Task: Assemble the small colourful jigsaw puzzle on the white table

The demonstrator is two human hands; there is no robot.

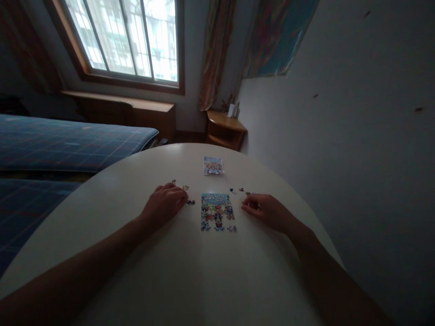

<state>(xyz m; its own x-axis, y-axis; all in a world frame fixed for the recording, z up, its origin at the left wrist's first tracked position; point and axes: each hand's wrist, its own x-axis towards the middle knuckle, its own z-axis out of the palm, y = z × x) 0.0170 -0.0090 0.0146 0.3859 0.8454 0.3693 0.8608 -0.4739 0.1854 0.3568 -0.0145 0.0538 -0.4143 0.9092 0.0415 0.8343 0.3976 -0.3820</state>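
A partly assembled jigsaw puzzle [215, 201] lies flat on the white table, its lower part showing gaps between joined and loose pieces. Left of it, my left hand [166, 200] rests palm down with bent fingers held together; whatever is beneath the fingertips is hidden. Loose puzzle pieces [190, 202] lie by those fingertips and just beyond them. On the puzzle's other side, my right hand [268, 210] has thumb and forefinger drawn together low over the table. Anything in that pinch is too small to make out. More loose pieces [241, 189] lie just beyond this hand.
A small printed picture sheet [213, 166] lies farther back on the round table [176, 280]. Past the table's left edge is a bed with a blue checked mattress [68, 140]. A wooden corner shelf [226, 124] stands behind, and a white wall [356, 149] runs along the right.
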